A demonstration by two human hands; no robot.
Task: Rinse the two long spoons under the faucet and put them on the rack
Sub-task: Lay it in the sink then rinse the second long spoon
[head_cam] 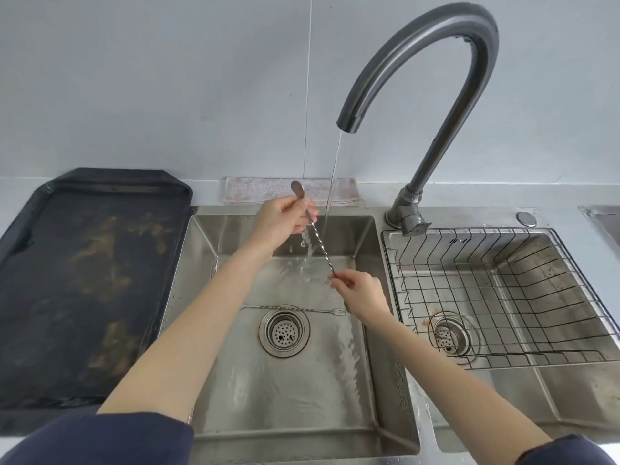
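Observation:
I hold one long twisted-stem metal spoon (pixel 321 245) slanted over the left sink basin (pixel 285 380). My left hand (pixel 285 218) grips it near the bowl end, which sticks up above my fingers. My right hand (pixel 359 290) pinches the lower end. Water streams from the dark curved faucet (pixel 436 62) and hits the stem between my hands. A second long twisted spoon (pixel 295 309), with a small fork tip, lies flat on the basin floor just behind the drain (pixel 284 330). The wire rack (pixel 496 297) sits in the right basin.
A dark stained tray (pixel 84 280) lies on the counter to the left of the sink. A folded cloth (pixel 268 191) rests behind the basin against the wall. The right basin has its own drain (pixel 448 333) under the rack.

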